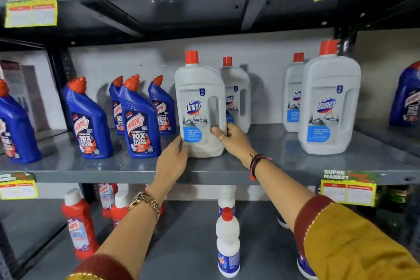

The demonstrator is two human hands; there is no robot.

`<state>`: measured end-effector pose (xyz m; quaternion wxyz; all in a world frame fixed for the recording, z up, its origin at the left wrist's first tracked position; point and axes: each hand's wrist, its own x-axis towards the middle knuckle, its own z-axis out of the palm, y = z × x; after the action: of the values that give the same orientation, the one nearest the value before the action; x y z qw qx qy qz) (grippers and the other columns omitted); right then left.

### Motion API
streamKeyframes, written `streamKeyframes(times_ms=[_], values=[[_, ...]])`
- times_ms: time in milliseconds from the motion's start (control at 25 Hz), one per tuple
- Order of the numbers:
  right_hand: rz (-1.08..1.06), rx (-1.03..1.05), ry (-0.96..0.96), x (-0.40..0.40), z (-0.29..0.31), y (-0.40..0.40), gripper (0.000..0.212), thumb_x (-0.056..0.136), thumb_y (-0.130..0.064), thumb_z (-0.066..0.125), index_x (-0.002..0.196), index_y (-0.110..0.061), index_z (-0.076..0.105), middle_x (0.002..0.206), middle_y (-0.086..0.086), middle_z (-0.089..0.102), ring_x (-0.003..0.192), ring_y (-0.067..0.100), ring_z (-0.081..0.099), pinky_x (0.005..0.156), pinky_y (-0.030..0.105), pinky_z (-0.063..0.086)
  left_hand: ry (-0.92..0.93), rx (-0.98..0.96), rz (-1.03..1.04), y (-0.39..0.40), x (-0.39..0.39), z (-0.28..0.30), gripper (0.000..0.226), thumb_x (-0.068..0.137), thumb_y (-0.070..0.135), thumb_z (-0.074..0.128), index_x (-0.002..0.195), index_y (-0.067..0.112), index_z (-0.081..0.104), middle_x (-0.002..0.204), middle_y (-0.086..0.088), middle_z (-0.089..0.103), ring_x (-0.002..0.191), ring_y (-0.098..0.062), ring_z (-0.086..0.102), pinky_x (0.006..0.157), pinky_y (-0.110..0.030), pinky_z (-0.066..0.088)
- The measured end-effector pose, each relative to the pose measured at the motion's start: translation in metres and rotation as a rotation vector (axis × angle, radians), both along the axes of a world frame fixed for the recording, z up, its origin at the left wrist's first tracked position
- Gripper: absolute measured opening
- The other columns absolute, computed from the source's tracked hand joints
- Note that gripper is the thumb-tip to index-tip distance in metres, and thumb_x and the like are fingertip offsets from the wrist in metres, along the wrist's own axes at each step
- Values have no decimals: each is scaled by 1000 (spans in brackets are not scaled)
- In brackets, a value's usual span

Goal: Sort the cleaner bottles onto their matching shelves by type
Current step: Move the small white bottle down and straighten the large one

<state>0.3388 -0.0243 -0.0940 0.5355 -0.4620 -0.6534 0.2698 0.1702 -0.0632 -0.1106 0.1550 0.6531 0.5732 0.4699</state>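
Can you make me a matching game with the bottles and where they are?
Things:
1. Domex bottle between the hands
2. blue Harpic bottles
3. small white bottle
4. red bottle

Places:
A. lower shelf, left
B. middle shelf, left part
C. middle shelf, centre
D. lower shelf, centre

Pairs: 1-C, 2-B, 3-D, 4-A

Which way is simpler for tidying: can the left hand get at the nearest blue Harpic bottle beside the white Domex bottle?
Probably yes. The left hand rests on the Domex bottle, and the Harpic bottle stands just left of it, nothing between.
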Motion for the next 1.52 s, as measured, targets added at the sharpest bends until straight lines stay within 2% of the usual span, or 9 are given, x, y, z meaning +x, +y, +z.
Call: streamKeyframes(times_ms=[80, 280, 440, 560, 720, 880, 1040, 1320, 1520], values=[[-37, -13, 21, 17, -2, -4, 31, 86, -37, 57, 103, -11, 60, 95, 6, 67, 84, 15, 59, 67, 22, 46, 42, -17, -80, 12, 6, -1, 36, 92, 33, 44, 125, 20, 50, 130, -2, 59, 115, -20, 55, 94, -34, 41], [-126, -54, 154, 61, -8, -10, 38, 73, -48, 67, 83, -11, 68, 75, 1, 67, 73, 13, 56, 69, 31, 46, -19, -136, -255, 29, 38, 6, 40, 80, 34, 65, 115, 17, 59, 119, 2, 64, 109, -15, 58, 95, -31, 42], [-150, -31, 232, 73, -14, -16, 46, 67, -51, 70, 79, -7, 69, 90, 14, 74, 76, 11, 57, 71, 37, 51, -72, -171, -224, 37, 57, 7, 50, 78, 38, 67, 120, 13, 56, 125, -5, 62, 114, -21, 56, 104, -40, 42], [-134, -20, 231, 74, -14, -17, 47, 69, -48, 70, 84, -4, 68, 97, 19, 72, 80, 13, 59, 85, 46, 53, -50, -187, -199, 40, 58, 6, 54, 79, 38, 65, 123, 11, 50, 129, -7, 58, 117, -23, 54, 106, -43, 40], [-111, -33, 220, 75, -14, -17, 25, 77, -42, 67, 77, -18, 71, 98, 11, 74, 84, 13, 61, 87, 44, 52, -71, -168, -191, 38, 59, 3, 53, 80, 38, 64, 123, 11, 48, 129, -7, 57, 116, -22, 53, 103, -39, 42], [-132, -48, 178, 76, -15, -16, 21, 80, -43, 62, 80, -24, 68, 95, 2, 74, 93, 19, 66, 87, 40, 53, -60, -164, -191, 37, 59, 2, 52, 81, 39, 63, 122, 11, 47, 128, -7, 57, 115, -21, 54, 99, -36, 42], [-101, -53, 187, 74, -12, -19, 19, 83, -41, 61, 84, -24, 67, 96, -1, 72, 95, 15, 65, 85, 32, 53, -43, -170, -176, 36, 58, 5, 52, 80, 39, 63, 121, 12, 47, 129, -7, 57, 116, -21, 54, 98, -35, 42], [-117, -54, 177, 74, -14, -16, 25, 84, -42, 58, 85, -19, 66, 101, 10, 72, 100, 29, 64, 92, 49, 51, -66, -154, -164, 36, 59, 4, 49, 80, 36, 64, 120, 12, 48, 127, -6, 58, 112, -20, 54, 97, -35, 42], [-92, -82, 196, 75, -11, -23, 25, 85, -37, 59, 93, -14, 67, 103, 9, 71, 98, 22, 63, 93, 42, 52, -61, -159, -177, 35, 59, 4, 46, 81, 35, 63, 119, 13, 48, 127, -6, 58, 107, -16, 53, 92, -30, 41]])
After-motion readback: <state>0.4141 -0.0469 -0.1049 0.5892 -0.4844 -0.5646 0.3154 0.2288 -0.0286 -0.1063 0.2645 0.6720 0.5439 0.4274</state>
